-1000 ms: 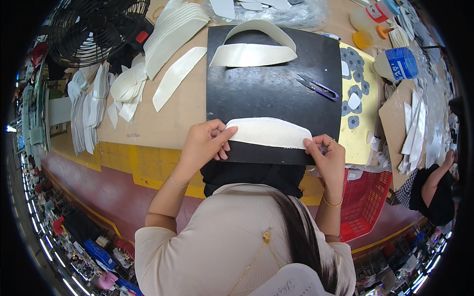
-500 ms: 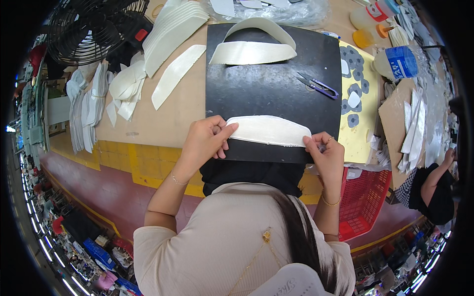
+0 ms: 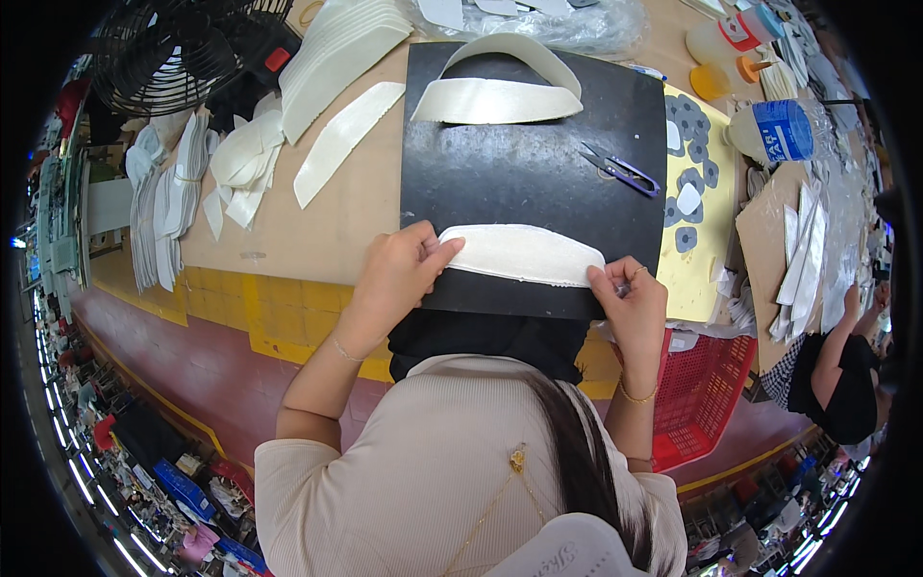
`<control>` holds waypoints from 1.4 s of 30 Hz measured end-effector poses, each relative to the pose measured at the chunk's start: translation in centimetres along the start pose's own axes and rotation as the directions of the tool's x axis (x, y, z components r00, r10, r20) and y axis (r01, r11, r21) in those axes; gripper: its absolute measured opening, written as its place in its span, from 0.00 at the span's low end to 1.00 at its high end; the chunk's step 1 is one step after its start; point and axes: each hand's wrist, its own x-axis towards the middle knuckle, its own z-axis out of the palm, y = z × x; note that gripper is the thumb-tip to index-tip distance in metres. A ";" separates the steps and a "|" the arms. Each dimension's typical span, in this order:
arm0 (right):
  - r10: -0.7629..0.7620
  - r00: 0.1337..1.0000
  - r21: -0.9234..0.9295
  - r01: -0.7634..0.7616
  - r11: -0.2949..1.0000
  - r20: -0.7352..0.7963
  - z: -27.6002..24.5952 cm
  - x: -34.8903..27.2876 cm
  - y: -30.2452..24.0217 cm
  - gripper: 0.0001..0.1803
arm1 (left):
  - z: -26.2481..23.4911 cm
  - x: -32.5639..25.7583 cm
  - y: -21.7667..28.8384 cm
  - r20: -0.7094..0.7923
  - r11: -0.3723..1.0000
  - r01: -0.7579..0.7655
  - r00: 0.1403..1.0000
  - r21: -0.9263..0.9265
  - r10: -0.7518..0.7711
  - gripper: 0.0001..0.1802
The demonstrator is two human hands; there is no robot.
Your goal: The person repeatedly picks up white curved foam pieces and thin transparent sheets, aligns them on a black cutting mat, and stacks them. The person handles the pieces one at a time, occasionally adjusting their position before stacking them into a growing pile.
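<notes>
A curved white fabric piece (image 3: 524, 254) lies along the near part of a black mat (image 3: 519, 183). My left hand (image 3: 409, 264) pinches its left end between thumb and fingers. At the other end my right hand (image 3: 629, 293) grips the corner, thumb on top. Farther up the mat, a white strip bent into a loop (image 3: 495, 101) rests with its flat front toward me. Small thread snips (image 3: 623, 171) with purple handles lie right of the mat's middle, apart from both hands.
Left of the mat are one loose white strip (image 3: 346, 144), a fanned stack of white pieces (image 3: 336, 62) and a black fan (image 3: 187, 53). To the right sit a yellow sheet with grey patches (image 3: 707, 260), a blue-labelled jar (image 3: 769, 132) and, lower, a red basket (image 3: 707, 385).
Both hands keep their hold on the white fabric piece, which stays almost in place. The view has shifted very slightly. At the far right, another person's arms have moved a little.
</notes>
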 end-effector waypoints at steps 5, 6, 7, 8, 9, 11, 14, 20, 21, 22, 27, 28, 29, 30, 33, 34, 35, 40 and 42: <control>-0.023 0.997 -0.166 0.010 0.986 -0.076 -1.2 0.0 -0.5 0.17 | -1.0 -0.6 -0.6 -0.159 0.937 -0.033 0.983 0.349 0.094 0.20; -0.088 0.988 -0.182 0.064 0.981 -0.126 -1.5 -0.1 -0.2 0.19 | -1.6 -1.0 -0.1 -0.186 0.931 0.034 0.982 0.363 0.037 0.19; -0.152 0.973 -0.201 0.117 0.973 -0.174 -1.6 -0.2 -0.1 0.20 | -1.8 -1.2 0.2 -0.214 0.922 0.100 0.977 0.374 -0.019 0.17; -0.227 0.963 -0.178 0.200 0.964 -0.148 -1.6 -0.4 -0.4 0.22 | -1.3 -0.9 -0.1 -0.278 0.913 -0.091 0.936 0.399 0.215 0.16; -0.299 0.947 -0.144 0.281 0.949 -0.118 -1.2 -1.0 -1.5 0.23 | -0.4 -1.0 -0.7 -0.332 0.858 -0.263 0.840 0.441 0.429 0.15; -0.534 0.844 -0.049 0.532 0.845 -0.037 0.8 -1.7 -3.5 0.30 | 1.5 -1.4 -1.7 -0.244 0.722 -0.563 0.694 0.401 0.677 0.20; -0.781 0.590 0.163 0.766 0.622 0.205 5.6 -1.1 -5.3 0.38 | 4.0 -1.2 -1.6 0.082 0.532 -0.654 0.668 0.538 0.740 0.27; -0.672 0.686 -0.041 0.708 0.705 0.280 6.6 -1.2 -4.4 0.36 | 4.5 -1.1 -2.4 0.168 0.497 -0.591 0.734 0.636 0.658 0.37; -0.646 0.712 -0.084 0.687 0.722 0.274 6.1 -1.2 -4.0 0.35 | 4.4 -1.0 -2.3 0.157 0.515 -0.599 0.732 0.613 0.663 0.38; -0.616 0.741 -0.128 0.661 0.739 0.268 5.3 -1.3 -3.3 0.35 | 4.4 -1.1 -2.2 0.165 0.532 -0.599 0.742 0.599 0.649 0.38; -0.486 0.841 -0.372 0.542 0.754 0.240 1.8 -2.6 -0.8 0.32 | 4.2 -1.3 -1.8 0.176 0.547 -0.599 0.752 0.585 0.635 0.38; -0.456 0.860 -0.426 0.509 0.748 0.228 1.3 -2.9 -0.2 0.33 | 4.2 -1.3 -1.7 0.167 0.540 -0.601 0.744 0.589 0.647 0.38; -0.426 0.879 -0.479 0.475 0.738 0.215 0.6 -3.1 0.5 0.33 | 4.2 -1.3 -1.6 0.156 0.534 -0.602 0.737 0.593 0.658 0.39; -0.407 0.896 -0.470 0.440 0.765 0.177 -0.2 -3.3 1.6 0.35 | 4.2 -1.4 -1.5 0.145 0.528 -0.602 0.730 0.598 0.668 0.39; -0.419 0.908 -0.454 0.366 0.812 -0.018 -2.8 -3.3 2.8 0.34 | 4.3 -1.6 -1.1 0.122 0.555 -0.598 0.736 0.578 0.665 0.37; -0.421 0.885 -0.324 0.346 0.880 -0.198 -3.1 -2.7 3.0 0.34 | 4.4 -1.5 -1.1 0.082 0.550 -0.600 0.716 0.581 0.694 0.37; -0.231 0.930 -0.074 0.219 0.973 -0.285 -3.9 -2.7 2.9 0.32 | 4.5 -1.3 -1.2 0.040 0.546 -0.600 0.693 0.585 0.720 0.36; -0.470 0.845 -0.287 0.398 0.871 -0.255 -0.5 -2.1 0.9 0.20 | 4.3 -0.6 0.7 -0.082 0.637 -0.571 0.708 0.518 0.701 0.34; -0.440 0.879 -0.330 0.366 0.870 -0.186 0.6 -2.3 0.9 0.23 | 4.1 -0.6 1.5 -0.080 0.645 -0.565 0.718 0.515 0.692 0.35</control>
